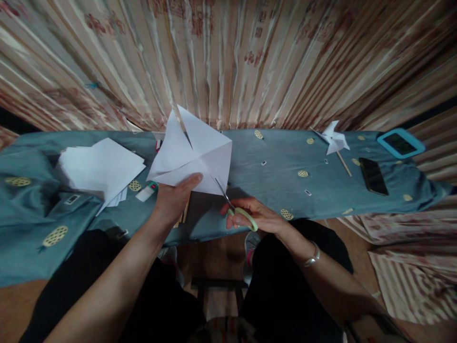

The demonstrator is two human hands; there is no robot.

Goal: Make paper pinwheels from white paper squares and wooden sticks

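My left hand (174, 197) pinches the near edge of a white paper sheet (210, 159), thumb on top. A long slit runs from the sheet's far corner toward its middle, and creases cross there. In my right hand (252, 214) is a pair of scissors (244, 216) with pale green handles, my fingers through the loops. Their blades lie at the sheet's near right edge, pointing toward its middle. Beneath the sheet, wooden sticks (184, 213) show in part. A white eraser (145, 192) with a green and red sleeve lies just left of my left hand.
A stack of white paper (96, 164) lies at the left on the blue-green cloth (278, 190). To the right are a paper pinwheel (334, 138) on a stick, a black phone (373, 176) and a blue-framed tablet (402, 143). A curtain (228, 62) hangs behind.
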